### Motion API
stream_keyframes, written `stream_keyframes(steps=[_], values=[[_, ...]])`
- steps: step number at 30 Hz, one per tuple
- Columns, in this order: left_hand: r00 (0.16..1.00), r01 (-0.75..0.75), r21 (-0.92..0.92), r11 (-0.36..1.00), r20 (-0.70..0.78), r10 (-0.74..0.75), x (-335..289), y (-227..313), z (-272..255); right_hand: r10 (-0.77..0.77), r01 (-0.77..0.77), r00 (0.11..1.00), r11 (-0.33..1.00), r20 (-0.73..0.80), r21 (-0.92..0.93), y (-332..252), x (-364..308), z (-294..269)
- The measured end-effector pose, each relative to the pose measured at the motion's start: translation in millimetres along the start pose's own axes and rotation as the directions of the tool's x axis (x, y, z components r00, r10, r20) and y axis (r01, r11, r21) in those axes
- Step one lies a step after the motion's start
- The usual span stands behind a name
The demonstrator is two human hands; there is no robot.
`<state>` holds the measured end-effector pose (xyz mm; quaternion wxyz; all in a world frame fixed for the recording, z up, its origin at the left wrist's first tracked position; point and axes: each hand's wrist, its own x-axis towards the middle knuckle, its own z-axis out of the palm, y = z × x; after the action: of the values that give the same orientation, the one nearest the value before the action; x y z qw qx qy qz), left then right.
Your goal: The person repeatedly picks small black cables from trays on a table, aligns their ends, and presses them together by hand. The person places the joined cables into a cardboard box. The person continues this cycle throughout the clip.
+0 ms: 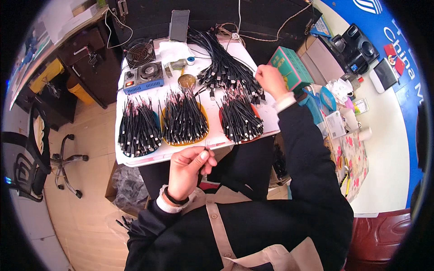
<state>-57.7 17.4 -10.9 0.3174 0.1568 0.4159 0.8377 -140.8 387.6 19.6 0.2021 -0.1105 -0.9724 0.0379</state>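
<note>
My left hand (186, 171) is in front of the table's near edge, thumb and fingers pinched together. Fine dark strands stick up from the pinch; what they belong to is too small to tell. My right hand (270, 80) is curled closed at the right edge of a heap of long black USB cables (221, 63); anything inside its fingers is hidden. Short black cables with metal plugs and bare wire ends fill three shallow trays: a teal one (159, 147), a yellow one (202, 136) and a red-orange one (258, 137).
Behind the trays stand a blue heating unit (143, 77) with a knob, a small round pot (186, 81) and a solder-like spool (191, 59). A phone (179, 25) leans at the back. A green-pink box (290, 67) borders the table's right side. An office chair (36, 147) stands left.
</note>
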Motion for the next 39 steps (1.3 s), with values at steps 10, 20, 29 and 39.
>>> stream_keyframes(steps=[10, 20, 29, 39], values=[[0.985, 0.06, -0.281, 0.958, 0.175, -0.01, 75.9, 11.2, 51.8, -0.26, 0.321, 0.899, 0.939, -0.353, 0.124, -136.4, -222.4, -112.4], [0.95, -0.278, 0.059, 0.959, 0.164, 0.265, 114.8, 66.9, 52.8, -0.258, 0.231, 0.966, 0.784, -0.037, 0.576, -153.9, -291.4, -28.1], [0.872, -0.247, -0.005, 0.969, 0.436, 0.225, -4.3, 40.6, 57.3, 0.023, -0.122, 0.992, 0.053, 0.121, 0.991, -135.1, -219.0, -106.1], [0.862, -0.008, -0.037, 0.999, 0.507, 0.026, -29.1, 26.8, 56.1, -0.076, 0.077, 0.994, -0.051, -0.081, 0.996, -160.3, -211.9, -124.8]])
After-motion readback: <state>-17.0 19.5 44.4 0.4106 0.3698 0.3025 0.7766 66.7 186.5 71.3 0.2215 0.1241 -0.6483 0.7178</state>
